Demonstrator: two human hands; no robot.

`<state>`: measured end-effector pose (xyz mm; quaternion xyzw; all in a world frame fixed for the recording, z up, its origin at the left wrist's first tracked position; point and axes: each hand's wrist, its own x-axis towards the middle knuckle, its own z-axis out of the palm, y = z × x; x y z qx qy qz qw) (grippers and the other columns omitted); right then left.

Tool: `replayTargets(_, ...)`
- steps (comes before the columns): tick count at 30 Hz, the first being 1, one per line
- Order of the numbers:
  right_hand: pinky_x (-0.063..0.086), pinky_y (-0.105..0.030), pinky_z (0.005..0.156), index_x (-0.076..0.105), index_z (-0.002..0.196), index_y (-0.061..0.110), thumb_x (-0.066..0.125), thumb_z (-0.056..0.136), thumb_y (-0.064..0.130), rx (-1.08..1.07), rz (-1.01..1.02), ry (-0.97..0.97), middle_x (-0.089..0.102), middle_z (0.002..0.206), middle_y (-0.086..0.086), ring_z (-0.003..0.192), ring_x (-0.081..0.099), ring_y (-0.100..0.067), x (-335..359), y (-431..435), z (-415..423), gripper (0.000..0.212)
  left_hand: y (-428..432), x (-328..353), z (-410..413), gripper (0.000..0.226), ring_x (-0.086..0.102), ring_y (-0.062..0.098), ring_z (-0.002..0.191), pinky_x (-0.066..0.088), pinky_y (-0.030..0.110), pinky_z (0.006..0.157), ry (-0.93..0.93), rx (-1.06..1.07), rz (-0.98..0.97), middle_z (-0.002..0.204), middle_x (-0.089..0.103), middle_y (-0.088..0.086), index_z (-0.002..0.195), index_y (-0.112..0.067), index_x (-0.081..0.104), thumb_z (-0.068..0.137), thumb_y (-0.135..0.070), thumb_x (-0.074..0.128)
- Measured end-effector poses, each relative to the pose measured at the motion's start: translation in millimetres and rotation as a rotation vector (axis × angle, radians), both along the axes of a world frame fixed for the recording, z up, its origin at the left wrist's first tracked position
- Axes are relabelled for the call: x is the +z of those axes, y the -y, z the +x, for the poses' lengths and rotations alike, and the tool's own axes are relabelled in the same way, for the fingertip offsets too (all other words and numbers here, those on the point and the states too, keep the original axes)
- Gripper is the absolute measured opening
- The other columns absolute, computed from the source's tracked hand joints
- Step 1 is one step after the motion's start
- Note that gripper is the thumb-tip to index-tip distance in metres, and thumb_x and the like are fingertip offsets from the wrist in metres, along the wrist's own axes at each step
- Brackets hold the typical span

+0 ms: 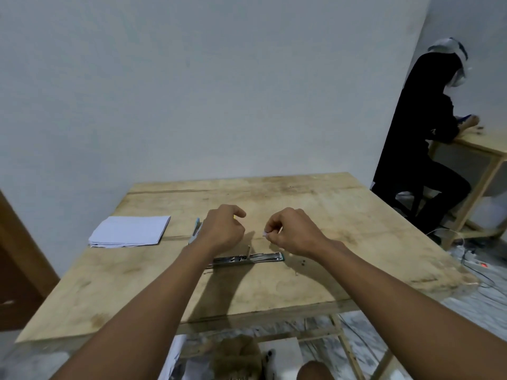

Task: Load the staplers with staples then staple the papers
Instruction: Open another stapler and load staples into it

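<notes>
A stapler (247, 259) lies folded open and flat on the wooden table (343, 229), its metal channel facing up. My right hand (293, 233) hovers just above and behind it, with thumb and forefinger pinching a small pale strip of staples (264, 234). My left hand (223, 229) hangs to the left at the same height with its fingers curled. A yellowish speck shows at its thumb, and its palm is hidden. A second, light blue stapler (196, 229) lies partly hidden behind my left wrist. A stack of white papers (130, 231) rests at the table's left.
A few tiny dark bits (302, 261) lie right of the open stapler. The wall stands close behind the table. Another person (422, 149) sits at a second wooden table (488, 144) at the far right. Cables and a power strip (477, 263) lie on the floor to the right.
</notes>
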<state>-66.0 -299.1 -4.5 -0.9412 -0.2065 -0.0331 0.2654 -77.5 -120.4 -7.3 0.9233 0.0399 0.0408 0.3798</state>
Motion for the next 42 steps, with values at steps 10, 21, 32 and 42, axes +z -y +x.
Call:
replayTargets(10, 0.042, -0.021, 0.060, 0.077, 0.079, 0.020, 0.066, 0.077, 0.011, 0.079, -0.203, -0.137, 0.069, 0.071, 0.004, 0.068, 0.061, -0.012, -3, -14, -5, 0.014, -7, -28, -26, 0.012, 0.062, 0.003, 0.074, 0.039, 0.012, 0.061, 0.051, -0.261, 0.123, 0.074, 0.068, -0.011, 0.083, -0.022, 0.071, 0.077, -0.015, 0.079)
replayTargets(21, 0.045, -0.025, 0.061, 0.079, 0.080, 0.016, 0.069, 0.075, 0.009, 0.111, -0.277, -0.120, 0.075, 0.077, -0.002, 0.073, 0.066, -0.018, 1, -24, -5, 0.013, -12, -37, -28, 0.012, 0.061, -0.003, 0.066, 0.040, 0.001, 0.055, 0.054, -0.238, -0.066, 0.071, 0.068, -0.009, 0.084, -0.016, 0.073, 0.076, -0.009, 0.080)
replayTargets(32, 0.048, -0.027, 0.064, 0.081, 0.083, 0.016, 0.074, 0.074, 0.012, 0.110, -0.309, -0.104, 0.076, 0.079, -0.003, 0.076, 0.069, -0.020, 0, -27, 0, 0.012, -12, -38, -27, 0.014, 0.062, -0.002, 0.066, 0.042, 0.002, 0.055, 0.039, -0.237, -0.065, 0.072, 0.069, -0.009, 0.089, -0.015, 0.074, 0.077, -0.010, 0.079)
replayTargets(42, 0.051, -0.027, 0.067, 0.080, 0.086, 0.016, 0.075, 0.076, 0.010, 0.125, -0.250, -0.127, 0.077, 0.083, -0.002, 0.073, 0.067, -0.014, -3, -22, 2, 0.012, -13, -39, -25, 0.015, 0.065, 0.001, 0.069, 0.042, 0.006, 0.058, 0.028, -0.226, -0.070, 0.073, 0.071, -0.007, 0.089, -0.015, 0.075, 0.076, -0.011, 0.080)
